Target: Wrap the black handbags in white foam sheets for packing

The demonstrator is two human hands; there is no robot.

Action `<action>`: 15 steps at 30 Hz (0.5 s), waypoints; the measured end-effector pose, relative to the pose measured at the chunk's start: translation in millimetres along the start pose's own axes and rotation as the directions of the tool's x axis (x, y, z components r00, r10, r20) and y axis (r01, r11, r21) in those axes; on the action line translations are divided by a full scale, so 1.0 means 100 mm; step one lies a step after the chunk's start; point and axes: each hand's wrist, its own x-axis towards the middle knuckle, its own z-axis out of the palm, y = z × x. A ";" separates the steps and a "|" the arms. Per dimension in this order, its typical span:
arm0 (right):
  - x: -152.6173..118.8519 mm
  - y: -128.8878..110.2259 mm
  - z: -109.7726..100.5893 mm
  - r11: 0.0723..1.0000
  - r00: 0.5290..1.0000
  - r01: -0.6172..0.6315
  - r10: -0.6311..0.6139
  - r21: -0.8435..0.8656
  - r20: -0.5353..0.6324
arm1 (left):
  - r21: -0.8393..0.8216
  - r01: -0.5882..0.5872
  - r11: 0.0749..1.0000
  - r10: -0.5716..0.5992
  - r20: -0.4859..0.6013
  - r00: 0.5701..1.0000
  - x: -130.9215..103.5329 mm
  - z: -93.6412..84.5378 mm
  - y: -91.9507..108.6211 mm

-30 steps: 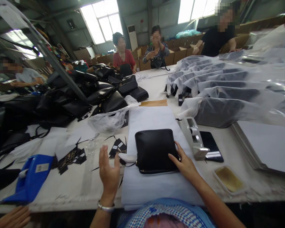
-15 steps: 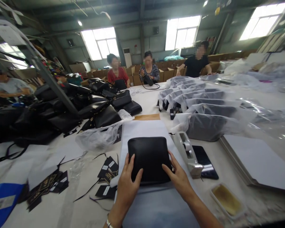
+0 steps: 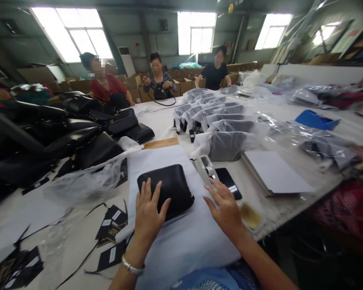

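A black handbag (image 3: 177,185) lies flat on white wrapping paper (image 3: 181,237) in front of me. My left hand (image 3: 149,205) rests on the bag's left side with its fingers spread. Over to the right, my right hand (image 3: 224,203) is off the bag, fingers apart and holding nothing. Its fingertips are close to a white tape dispenser (image 3: 205,169). Just beyond that hand lies a dark phone (image 3: 228,181). Black hang tags (image 3: 111,225) with cords are scattered left of the paper.
Black bags (image 3: 90,149) are heaped at the left. Bags in white sleeves (image 3: 226,141) stand in a row beyond. A stack of white boards (image 3: 278,173) and a small tray (image 3: 250,217) sit at the right. Co-workers (image 3: 159,80) are across the table; a blue object (image 3: 316,119) lies far right.
My right hand has left the bag and moved right toward the tape dispenser. My left hand stays on the bag, which now sits at an angle. The view has turned right.
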 end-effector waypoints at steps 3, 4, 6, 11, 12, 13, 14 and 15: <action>-0.18 0.28 -0.27 0.982 0.993 -0.068 0.050 -0.176 -0.103 | 0.031 -0.047 0.998 0.045 0.057 0.997 0.08 0.15 0.00; -0.26 0.37 -0.34 0.968 0.992 -0.100 0.077 -0.229 -0.104 | 0.042 -0.058 0.997 0.055 0.060 0.997 0.09 0.20 -0.02; -0.45 0.52 -0.45 0.934 0.990 -0.140 0.121 -0.329 -0.077 | 0.084 -0.082 0.993 0.077 0.058 0.995 0.08 0.28 -0.06; -0.96 0.62 -0.51 0.846 0.979 -0.142 0.196 -0.514 0.052 | 0.296 -0.142 0.945 0.112 0.118 0.987 0.04 0.29 -0.07; -1.04 0.63 -0.49 0.828 0.975 -0.142 0.211 -0.542 0.067 | 0.333 -0.153 0.930 0.115 0.130 0.985 0.04 0.28 -0.06; -1.10 0.64 -0.47 0.813 0.971 -0.140 0.224 -0.565 0.081 | 0.363 -0.162 0.918 0.118 0.138 0.983 0.04 0.27 -0.05; -1.14 0.66 -0.45 0.804 0.968 -0.134 0.232 -0.580 0.098 | 0.383 -0.168 0.908 0.122 0.142 0.982 0.04 0.27 -0.04; -1.15 0.68 -0.44 0.799 0.966 -0.125 0.233 -0.588 0.111 | 0.396 -0.173 0.902 0.126 0.141 0.982 0.04 0.27 -0.04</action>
